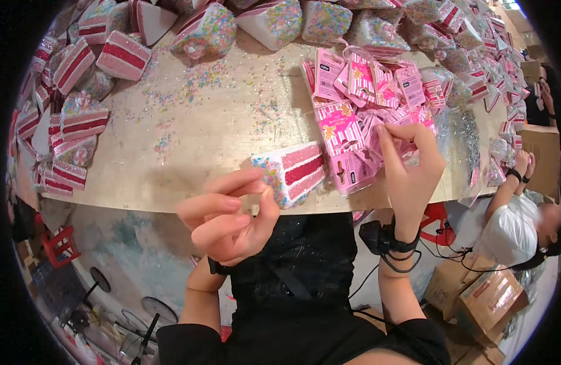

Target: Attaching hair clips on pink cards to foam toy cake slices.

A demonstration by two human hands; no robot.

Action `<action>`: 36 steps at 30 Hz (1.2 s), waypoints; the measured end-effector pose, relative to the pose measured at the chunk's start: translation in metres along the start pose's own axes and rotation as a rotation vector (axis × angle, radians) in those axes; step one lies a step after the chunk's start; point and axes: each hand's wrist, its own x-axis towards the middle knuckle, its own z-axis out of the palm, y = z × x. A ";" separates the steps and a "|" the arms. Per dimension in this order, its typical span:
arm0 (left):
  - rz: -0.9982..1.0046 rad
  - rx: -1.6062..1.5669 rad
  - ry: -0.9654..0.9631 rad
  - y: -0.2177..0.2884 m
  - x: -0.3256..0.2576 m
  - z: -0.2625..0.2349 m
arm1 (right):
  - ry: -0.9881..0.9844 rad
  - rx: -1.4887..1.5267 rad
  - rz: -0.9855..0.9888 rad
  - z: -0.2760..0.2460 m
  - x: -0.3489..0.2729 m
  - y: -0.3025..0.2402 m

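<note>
A toy-like cake slice lies near the table's front edge, with white frosting, pink and dark red layers and pastel sprinkles. My left hand is at its sprinkled left end, thumb and forefinger pinched together. Anything between those fingertips is too small to make out. To the right, a heap of pink printed cardboard tags lies in and around clear plastic. Over the near right part of this heap, my right hand has its thumb and forefinger closed; what they grip, if anything, is unclear.
Many similar cake slices line the far edge, with more piled at left and right. Loose sprinkles dot the wooden table. At the right sits another person in white, beside cardboard boxes. Cables hang by my right wrist.
</note>
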 end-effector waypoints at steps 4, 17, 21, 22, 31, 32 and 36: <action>-0.083 -0.077 -0.018 0.000 -0.001 0.000 | -0.025 0.057 0.053 0.007 0.003 0.000; -0.121 -0.129 0.018 0.000 0.000 0.004 | 0.367 0.350 -0.183 0.019 0.006 0.011; -0.103 -0.140 -0.013 0.000 0.000 0.001 | 0.383 0.306 -0.304 0.016 0.005 0.010; -0.098 -0.142 -0.017 -0.001 -0.001 0.000 | 0.390 0.322 -0.340 0.014 0.004 0.013; -0.194 -0.258 0.068 0.012 0.003 -0.002 | 0.340 0.789 -0.247 0.008 0.002 0.014; -0.235 -0.309 0.070 0.017 0.003 -0.004 | 0.292 0.838 -0.242 0.005 -0.003 0.015; -0.348 -0.462 0.049 0.037 0.007 -0.005 | 0.130 0.936 -0.299 -0.007 -0.017 0.000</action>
